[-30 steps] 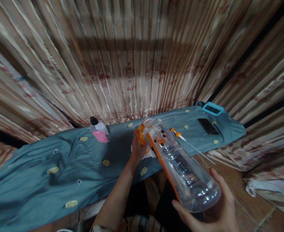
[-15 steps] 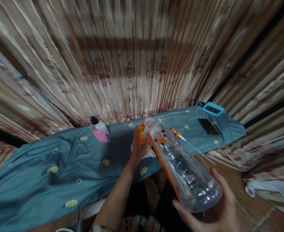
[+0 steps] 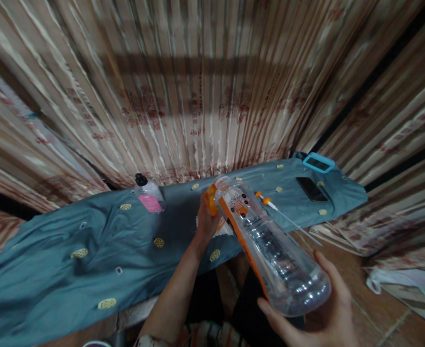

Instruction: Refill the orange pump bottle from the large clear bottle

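The right hand [image 3: 324, 308] cups the base of a clear baby bottle [image 3: 266, 246] with orange markings, tilted over the counter's [image 3: 89, 250] edge; the left hand [image 3: 207, 219] closes its grip on an orange cap [image 3: 211, 199].

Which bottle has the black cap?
The small clear bottle with the pink label, standing on the blue cloth; the big clear orange-striped bottle has none.

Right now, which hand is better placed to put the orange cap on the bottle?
Left. The left hand already grips the orange cap beside the bottle mouth; the right hand cradles its base.
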`<state>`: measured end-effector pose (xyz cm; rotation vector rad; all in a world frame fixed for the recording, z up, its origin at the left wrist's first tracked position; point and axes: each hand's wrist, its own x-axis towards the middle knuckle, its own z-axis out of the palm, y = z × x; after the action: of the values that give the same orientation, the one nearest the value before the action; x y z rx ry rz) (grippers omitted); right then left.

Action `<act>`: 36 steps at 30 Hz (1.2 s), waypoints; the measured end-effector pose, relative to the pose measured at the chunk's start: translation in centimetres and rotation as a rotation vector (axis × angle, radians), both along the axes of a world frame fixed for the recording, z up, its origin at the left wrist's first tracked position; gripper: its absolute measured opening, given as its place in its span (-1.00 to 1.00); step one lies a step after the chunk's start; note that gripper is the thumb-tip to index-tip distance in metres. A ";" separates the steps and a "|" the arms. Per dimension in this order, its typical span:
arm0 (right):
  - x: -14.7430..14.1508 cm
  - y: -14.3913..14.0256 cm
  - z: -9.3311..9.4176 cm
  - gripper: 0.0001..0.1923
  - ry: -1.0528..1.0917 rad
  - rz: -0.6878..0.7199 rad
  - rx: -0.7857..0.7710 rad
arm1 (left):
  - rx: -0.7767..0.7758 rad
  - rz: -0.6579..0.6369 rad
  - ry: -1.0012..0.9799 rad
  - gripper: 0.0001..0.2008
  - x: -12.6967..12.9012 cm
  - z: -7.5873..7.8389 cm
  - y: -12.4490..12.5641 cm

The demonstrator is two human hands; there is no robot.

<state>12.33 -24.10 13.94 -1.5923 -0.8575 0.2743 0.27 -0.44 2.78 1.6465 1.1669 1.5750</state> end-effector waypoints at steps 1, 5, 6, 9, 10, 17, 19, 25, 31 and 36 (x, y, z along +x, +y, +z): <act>0.0 0.0 0.0 0.11 -0.011 -0.002 0.004 | -0.004 -0.001 -0.005 -0.46 0.0 0.0 0.0; 0.2 0.0 -0.1 0.11 -0.061 -0.003 0.006 | -0.001 -0.010 -0.016 -0.46 0.1 0.0 0.0; 0.3 0.0 -0.1 0.12 -0.073 -0.004 0.003 | 0.000 -0.013 -0.020 -0.46 0.1 0.0 0.0; 0.4 0.0 -0.3 0.12 -0.128 -0.004 -0.004 | 0.010 -0.021 -0.032 -0.46 0.0 0.0 0.0; 0.4 0.0 -0.3 0.12 -0.147 -0.006 -0.005 | 0.015 -0.020 -0.035 -0.46 0.0 0.0 0.0; 0.4 0.0 -0.2 0.13 -0.128 -0.015 -0.004 | 0.004 -0.007 -0.037 -0.46 0.1 -0.3 0.2; 0.4 0.0 -0.1 0.13 -0.109 -0.018 -0.008 | 0.007 -0.008 -0.046 -0.49 0.1 -0.4 0.2; 0.2 0.2 -0.2 0.13 -0.077 -0.016 0.013 | 0.022 -0.009 -0.022 -0.47 0.1 -0.3 0.2; 0.2 0.1 0.0 0.14 -0.091 -0.003 -0.003 | 0.021 -0.026 0.007 -0.47 -0.1 0.0 0.2; 0.3 0.0 0.0 0.13 -0.096 0.002 -0.007 | 0.038 -0.029 -0.012 -0.45 -0.1 -0.2 0.2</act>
<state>12.59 -24.08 13.94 -1.6215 -0.9327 0.2034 0.20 -0.26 2.59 1.6680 1.1081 1.5957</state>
